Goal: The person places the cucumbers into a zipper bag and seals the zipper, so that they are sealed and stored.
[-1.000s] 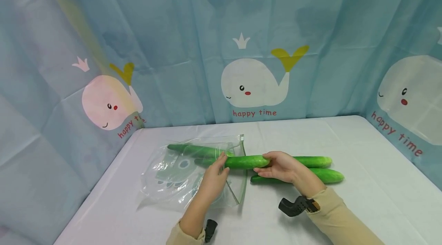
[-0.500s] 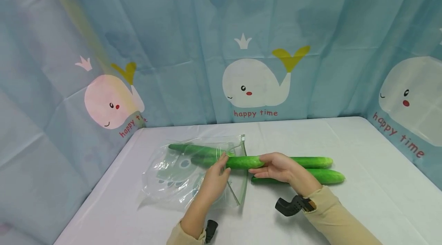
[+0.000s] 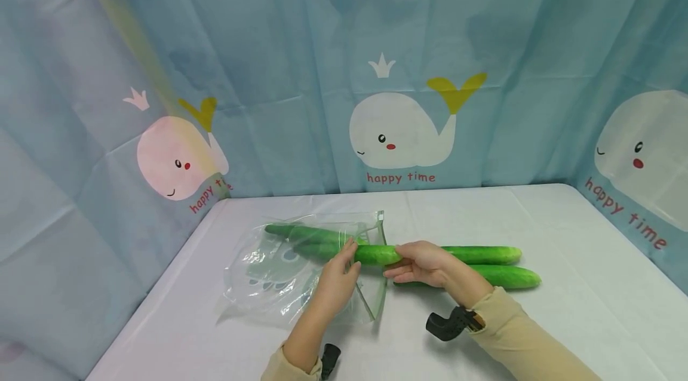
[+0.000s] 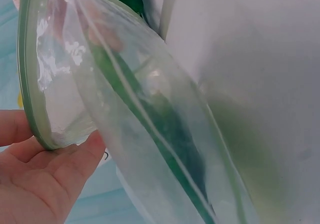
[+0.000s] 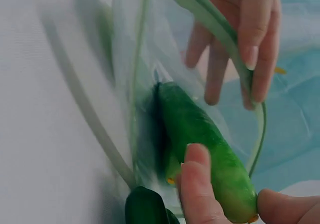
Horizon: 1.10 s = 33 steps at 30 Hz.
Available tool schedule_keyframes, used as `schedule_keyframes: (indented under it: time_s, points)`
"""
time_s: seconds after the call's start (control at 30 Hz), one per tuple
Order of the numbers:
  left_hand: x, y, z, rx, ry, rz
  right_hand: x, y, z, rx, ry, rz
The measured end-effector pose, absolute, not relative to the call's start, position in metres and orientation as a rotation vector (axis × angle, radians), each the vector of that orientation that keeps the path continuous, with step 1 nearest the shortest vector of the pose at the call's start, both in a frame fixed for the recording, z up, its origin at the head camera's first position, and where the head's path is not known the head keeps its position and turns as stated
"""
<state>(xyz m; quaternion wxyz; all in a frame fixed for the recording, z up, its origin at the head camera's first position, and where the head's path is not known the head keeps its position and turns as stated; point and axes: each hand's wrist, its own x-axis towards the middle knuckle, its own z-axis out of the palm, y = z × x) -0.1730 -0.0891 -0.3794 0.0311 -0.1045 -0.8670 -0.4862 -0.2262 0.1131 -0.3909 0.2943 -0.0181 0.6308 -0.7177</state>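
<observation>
A clear zip bag (image 3: 274, 300) with a green-edged mouth lies on the table, its opening to the right. My left hand (image 3: 333, 282) pinches the rim of that mouth between thumb and fingers. With fingers and thumb on its end, my right hand (image 3: 421, 263) holds a green cucumber (image 3: 375, 255) that runs through the mouth into the bag. Behind it another cucumber (image 3: 306, 233) rests inside. In the right wrist view the held cucumber (image 5: 200, 139) slants inward, and the bag's rim (image 5: 220, 27) is between the left fingers.
Two more cucumbers lie on the white table to the right, one farther back (image 3: 484, 255) and one nearer (image 3: 507, 276), partly hidden by the right hand. A blue whale-print curtain (image 3: 301, 100) hangs behind and at the sides.
My right hand has moved left, sliding the held cucumber farther into the bag. The left hand keeps its place on the rim.
</observation>
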Motion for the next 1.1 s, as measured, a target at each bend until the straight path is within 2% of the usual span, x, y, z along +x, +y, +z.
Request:
schedule_keyframes:
  time_s: [0.67,1.1]
  points:
    - [-0.171,-0.090,-0.380,-0.337,-2.653,-1.509,-0.219,0.083,-0.400,-0.014,1.735,-1.873]
    - [-0.171,-0.089,-0.380,-0.316,-2.654,-1.524,-0.215,0.058,-0.415,0.130,1.826,-1.928]
